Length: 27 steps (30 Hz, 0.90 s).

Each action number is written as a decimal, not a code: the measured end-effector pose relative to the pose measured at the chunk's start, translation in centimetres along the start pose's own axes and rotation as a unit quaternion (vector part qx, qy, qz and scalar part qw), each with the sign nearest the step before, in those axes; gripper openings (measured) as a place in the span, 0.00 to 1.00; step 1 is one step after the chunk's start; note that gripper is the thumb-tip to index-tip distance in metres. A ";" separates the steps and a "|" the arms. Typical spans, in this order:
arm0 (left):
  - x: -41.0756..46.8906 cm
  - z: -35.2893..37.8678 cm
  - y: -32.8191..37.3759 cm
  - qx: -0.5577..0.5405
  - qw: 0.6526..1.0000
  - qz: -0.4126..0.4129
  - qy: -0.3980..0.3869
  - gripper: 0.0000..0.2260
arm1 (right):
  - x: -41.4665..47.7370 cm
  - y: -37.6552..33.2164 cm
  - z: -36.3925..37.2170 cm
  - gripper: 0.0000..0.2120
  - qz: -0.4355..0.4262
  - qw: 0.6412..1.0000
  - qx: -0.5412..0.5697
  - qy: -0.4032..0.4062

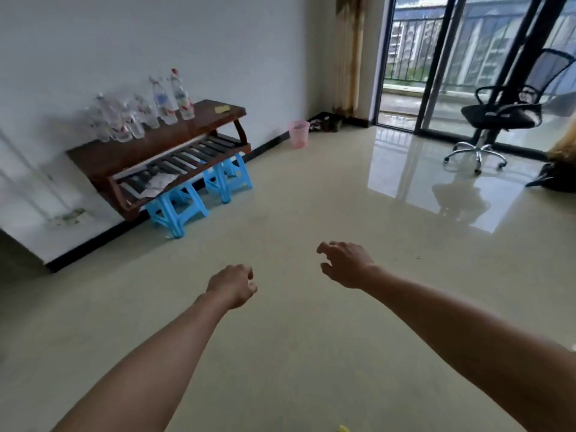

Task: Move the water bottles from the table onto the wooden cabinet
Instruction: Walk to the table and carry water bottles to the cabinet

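Several clear water bottles (146, 110) with red caps stand in a row on top of the dark wooden cabinet (131, 151) against the white wall at the left. My left hand (232, 286) hangs over the bare floor with its fingers loosely curled and holds nothing. My right hand (344, 263) is beside it, fingers spread and bent, also holding nothing. Both hands are well away from the cabinet. No table is in view.
The cabinet rests on two blue plastic stools (199, 194). A pink bin (298, 134) stands by the wall. A black office chair (501, 113) is in front of the glass balcony door at the right. Glossy tiled floor (311, 198) stretches between.
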<state>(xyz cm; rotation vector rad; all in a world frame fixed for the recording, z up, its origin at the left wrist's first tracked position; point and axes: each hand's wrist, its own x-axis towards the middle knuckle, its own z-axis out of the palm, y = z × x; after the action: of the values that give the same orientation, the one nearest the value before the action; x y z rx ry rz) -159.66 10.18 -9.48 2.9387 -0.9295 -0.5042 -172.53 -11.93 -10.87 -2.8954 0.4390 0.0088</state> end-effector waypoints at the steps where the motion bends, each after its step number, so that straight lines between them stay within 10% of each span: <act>1: 2.2 -1.4 -1.0 -0.007 1.000 -0.017 0.010 0.15 | 3.8 -0.2 -0.6 0.19 -0.021 1.000 -0.007 -0.001; 14: 22.7 -10.1 -19.2 -0.095 0.973 -0.207 0.047 0.13 | 39.8 -10.5 0.0 0.20 -0.205 0.978 -0.034 -0.024; 27: 49.8 -23.1 -35.8 -0.098 0.968 -0.216 0.080 0.12 | 73.4 -18.1 -3.2 0.18 -0.200 0.980 -0.023 0.006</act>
<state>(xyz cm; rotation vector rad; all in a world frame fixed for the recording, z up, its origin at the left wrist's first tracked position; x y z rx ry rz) -94.20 9.80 -6.54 2.9353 -0.2018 -0.3341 -97.13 -17.17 -6.75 -2.9754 -0.1492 -0.0633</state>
